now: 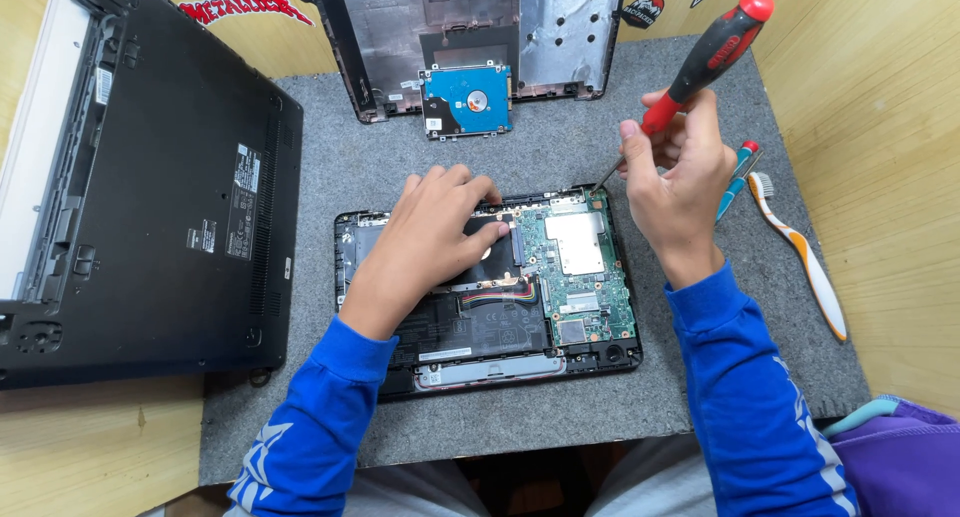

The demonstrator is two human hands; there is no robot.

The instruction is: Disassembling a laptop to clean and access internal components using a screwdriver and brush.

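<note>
Opened laptop (490, 287), base cover off, lies on the grey mat (560, 147) of the desk (890, 177), long axis left to right. Left hand (430, 242) rests open, steadying it. Right hand (680, 172) grips the screwdriver (700, 67), handle angled up-right, tip at the rear edge; best kept in line with the screw, pressed firmly.

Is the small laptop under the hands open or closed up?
Open: the laptop has its cover off, baring the green board.

Matt grey felt mat (560, 157), glossy red-and-black plastic screwdriver handle (722, 45), pale grained wooden table (890, 177).
</note>
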